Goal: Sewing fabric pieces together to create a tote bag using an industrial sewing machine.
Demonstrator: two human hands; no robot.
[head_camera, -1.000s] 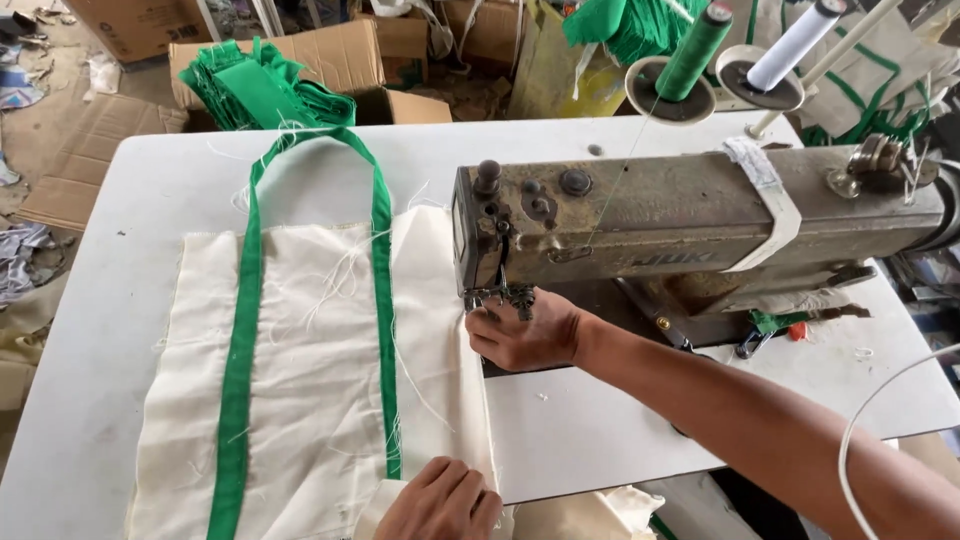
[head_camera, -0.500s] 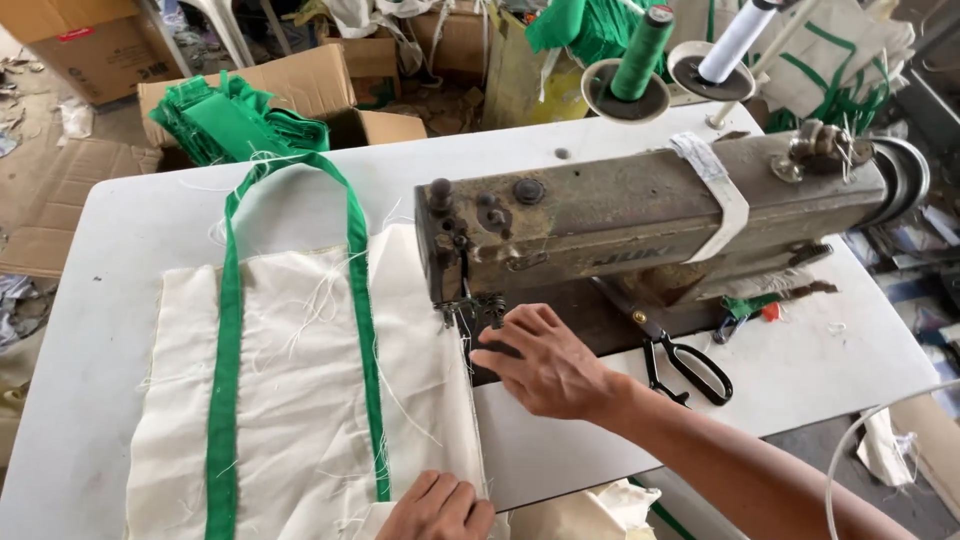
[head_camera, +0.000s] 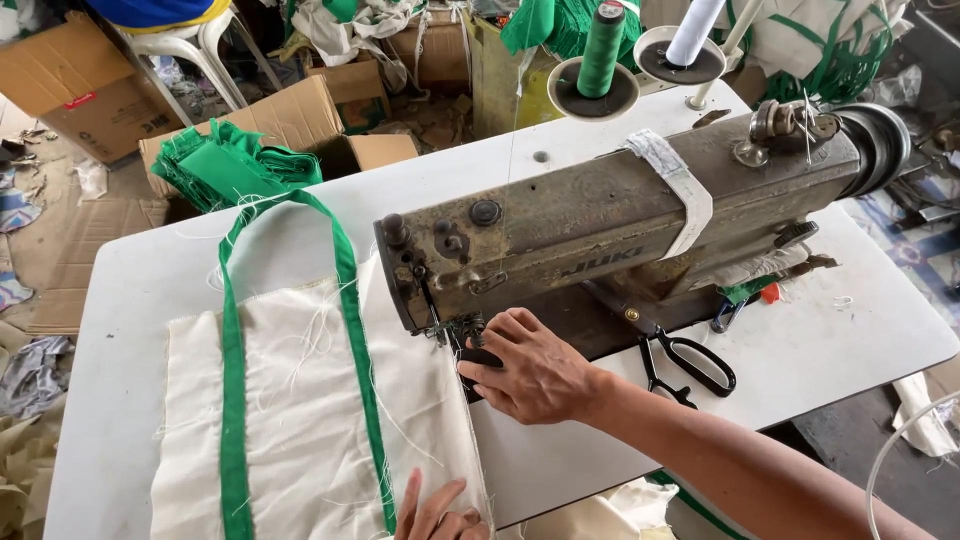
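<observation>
A cream cloth bag panel (head_camera: 300,420) with a green strap handle (head_camera: 235,400) lies flat on the white sewing table (head_camera: 120,300). Its right edge runs under the needle of an old grey sewing machine (head_camera: 620,215). My right hand (head_camera: 530,370) rests on the machine bed just beside the presser foot, fingers bent, touching the cloth edge. My left hand (head_camera: 435,515) lies flat on the panel's near right corner, fingers spread, partly cut off by the frame's bottom edge.
Black scissors (head_camera: 685,362) lie on the table right of my right hand. A green thread cone (head_camera: 600,45) and a white one (head_camera: 692,28) stand behind the machine. Cardboard boxes (head_camera: 290,115) with green straps (head_camera: 225,165) sit beyond the table.
My right hand has drawn back from under the machine head to the bed beside the presser foot. The view has shifted, and the panel sits slightly nearer the needle.
</observation>
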